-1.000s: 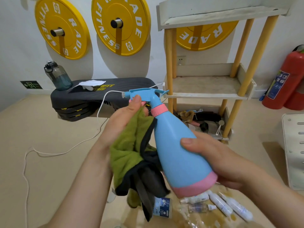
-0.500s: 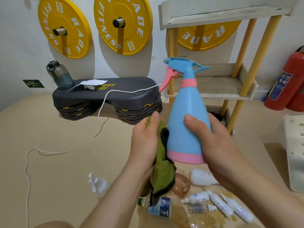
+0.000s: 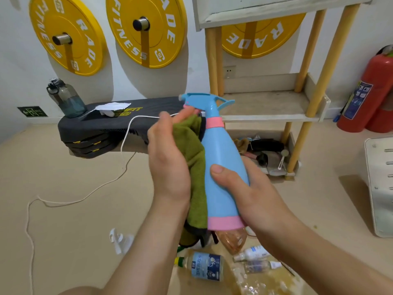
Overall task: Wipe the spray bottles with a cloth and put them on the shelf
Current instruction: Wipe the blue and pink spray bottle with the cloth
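The right hand [image 3: 244, 192] wraps the lower body of the blue spray bottle [image 3: 221, 158], thumb across its front. The bottle leans with its nozzle toward 11 o'clock. The left hand [image 3: 168, 162] cups the green cloth [image 3: 191, 141] against the bottle's left side, fingertips near the trigger. The shelf [image 3: 265, 118] stands at 1 o'clock.

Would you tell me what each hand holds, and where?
The right hand grips the spray bottle by its lower body; the left hand holds the cloth against it.
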